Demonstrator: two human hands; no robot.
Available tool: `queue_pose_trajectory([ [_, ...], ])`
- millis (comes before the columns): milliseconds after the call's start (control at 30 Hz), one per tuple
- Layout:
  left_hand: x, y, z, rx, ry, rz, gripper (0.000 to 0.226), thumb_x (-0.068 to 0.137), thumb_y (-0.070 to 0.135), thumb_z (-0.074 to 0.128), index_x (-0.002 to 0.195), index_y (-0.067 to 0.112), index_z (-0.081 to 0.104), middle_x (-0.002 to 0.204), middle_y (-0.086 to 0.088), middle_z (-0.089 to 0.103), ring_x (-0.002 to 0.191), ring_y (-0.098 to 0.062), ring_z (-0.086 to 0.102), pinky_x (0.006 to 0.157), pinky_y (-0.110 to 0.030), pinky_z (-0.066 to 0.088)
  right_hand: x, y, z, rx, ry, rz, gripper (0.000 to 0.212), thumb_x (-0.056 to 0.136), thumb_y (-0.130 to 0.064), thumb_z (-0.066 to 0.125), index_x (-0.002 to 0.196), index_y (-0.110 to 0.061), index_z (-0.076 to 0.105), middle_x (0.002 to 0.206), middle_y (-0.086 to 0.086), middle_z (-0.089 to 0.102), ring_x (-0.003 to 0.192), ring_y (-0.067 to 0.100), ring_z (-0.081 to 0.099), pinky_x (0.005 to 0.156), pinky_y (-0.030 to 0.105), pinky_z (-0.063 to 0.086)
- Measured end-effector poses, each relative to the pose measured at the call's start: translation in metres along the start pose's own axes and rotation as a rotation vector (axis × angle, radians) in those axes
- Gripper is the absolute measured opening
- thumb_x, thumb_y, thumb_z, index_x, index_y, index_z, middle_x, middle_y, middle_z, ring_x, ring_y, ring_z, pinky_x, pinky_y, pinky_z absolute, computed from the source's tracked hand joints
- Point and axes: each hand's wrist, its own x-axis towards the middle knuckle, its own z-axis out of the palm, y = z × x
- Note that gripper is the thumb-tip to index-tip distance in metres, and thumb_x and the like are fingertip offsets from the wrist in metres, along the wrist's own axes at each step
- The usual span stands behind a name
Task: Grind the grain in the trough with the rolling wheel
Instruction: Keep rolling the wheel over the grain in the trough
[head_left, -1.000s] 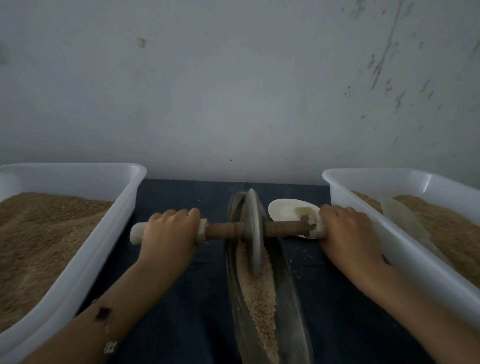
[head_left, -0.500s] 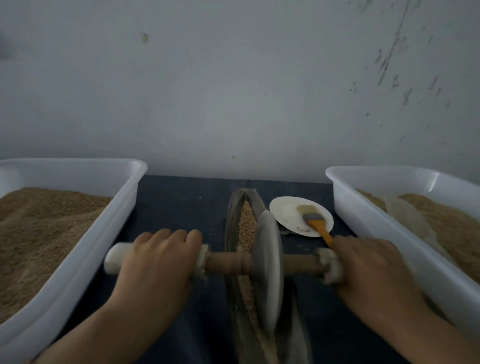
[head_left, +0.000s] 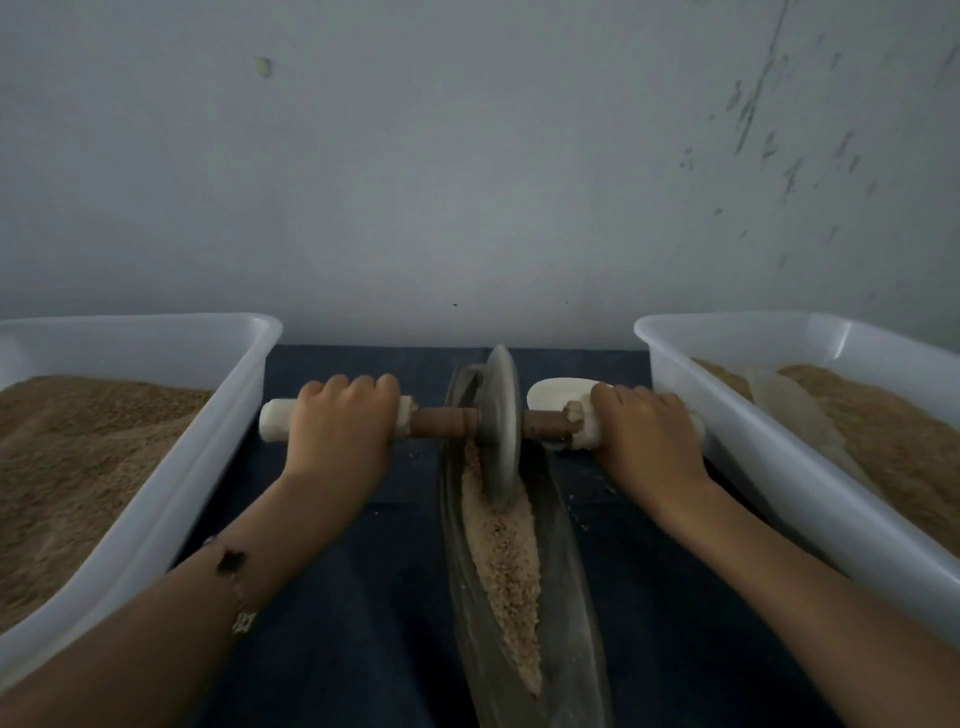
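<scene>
— Rolled forward again, the grey metal disc wheel (head_left: 500, 426) now sits at the far end of the long narrow metal trough (head_left: 571, 597).

— And each grip?

— Left hand (head_left: 340, 426) and right hand (head_left: 647, 436) both clench its white-wrapped handles. Crushed tan grain (head_left: 506, 561) lies exposed behind; grinding continues.

1. The left hand (head_left: 337, 431) covers the middle of the left grip, and the fingertips curl out of sight.
2. The right hand (head_left: 644, 436) hides most of the right grip.
3. The wheel (head_left: 500, 423) blocks the trough's (head_left: 561, 597) far end; the near end runs off the bottom edge.
4. The plate (head_left: 553, 397) is half hidden behind the axle (head_left: 444, 422) and right hand.
5. Both tubs (head_left: 171, 493) (head_left: 779, 467) are cut by the side edges.
6. A pale sheet in the right tub is too dim to identify.
</scene>
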Motion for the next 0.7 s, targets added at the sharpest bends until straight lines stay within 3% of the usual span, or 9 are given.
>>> queue_pose_trajectory([
  [100, -0.029, -0.002, -0.013, -0.056, -0.004, 0.039, 0.035, 0.082, 0.033, 0.06, 0.079, 0.027, 0.026, 0.078, 0.01, 0.046, 0.071, -0.011, 0.044, 0.069, -0.025, 0.028, -0.031, 0.0, -0.02, 0.034, -0.007, -0.025, 0.032, 0.064, -0.013, 0.079, 0.092, -0.012, 0.064, 0.08, 0.007, 0.066, 0.071, 0.03, 0.06, 0.064, 0.034, 0.037],
  [167, -0.053, -0.004, -0.03, -0.09, 0.001, 0.114, 0.045, 0.071, 0.03, 0.071, 0.072, 0.027, 0.027, 0.065, 0.011, 0.038, 0.06, -0.011, 0.038, 0.061, -0.028, 0.028, -0.051, 0.002, -0.036, 0.023, -0.025, -0.04, 0.035, 0.058, -0.011, 0.08, 0.089, -0.013, 0.064, 0.07, 0.004, 0.062, 0.061, 0.029, 0.057, 0.058, 0.033, 0.037],
  [267, -0.085, -0.007, -0.057, -0.17, 0.037, 0.176, 0.052, 0.049, 0.015, 0.082, 0.064, 0.023, 0.033, 0.051, 0.005, 0.043, 0.043, -0.019, 0.042, 0.05, -0.025, 0.021, -0.075, 0.005, -0.06, -0.005, -0.063, -0.068, 0.041, 0.053, -0.011, 0.077, 0.067, -0.026, 0.042, 0.055, -0.012, 0.034, 0.048, 0.014, 0.034, 0.052, 0.026, 0.021],
  [367, -0.1, -0.012, -0.069, -0.156, 0.048, 0.175, 0.044, 0.051, 0.013, 0.074, 0.063, 0.022, 0.032, 0.051, 0.005, 0.041, 0.042, -0.019, 0.042, 0.047, -0.019, 0.009, -0.087, 0.006, -0.075, -0.031, -0.132, -0.095, 0.044, 0.051, -0.012, 0.075, 0.062, -0.03, 0.036, 0.056, -0.019, 0.019, 0.049, 0.006, 0.02, 0.05, 0.024, 0.012],
  [467, -0.096, -0.013, -0.059, -0.192, 0.043, 0.164, 0.042, 0.052, 0.008, 0.072, 0.062, 0.021, 0.033, 0.05, 0.005, 0.04, 0.042, -0.02, 0.04, 0.046, -0.02, 0.011, -0.085, 0.006, -0.072, 0.004, -0.053, -0.104, 0.041, 0.047, -0.006, 0.077, 0.062, -0.023, 0.043, 0.055, -0.013, 0.027, 0.05, 0.011, 0.026, 0.053, 0.025, 0.018],
  [567, -0.077, -0.013, -0.034, -0.212, 0.024, 0.121, 0.04, 0.055, 0.006, 0.075, 0.061, 0.019, 0.037, 0.051, 0.002, 0.044, 0.044, -0.023, 0.044, 0.048, -0.025, 0.024, -0.069, 0.003, -0.055, 0.03, 0.046, -0.104, 0.034, 0.049, -0.002, 0.079, 0.068, -0.011, 0.054, 0.056, 0.003, 0.049, 0.05, 0.027, 0.046, 0.053, 0.031, 0.029],
  [700, -0.039, -0.01, -0.002, -0.178, 0.005, -0.019, 0.031, 0.074, 0.015, 0.066, 0.071, 0.018, 0.036, 0.067, 0.001, 0.046, 0.064, -0.023, 0.049, 0.059, -0.031, 0.029, -0.027, 0.001, -0.024, -0.013, 0.103, -0.045, 0.027, 0.057, -0.001, 0.076, 0.075, -0.004, 0.056, 0.065, 0.014, 0.058, 0.06, 0.035, 0.054, 0.057, 0.034, 0.029],
])
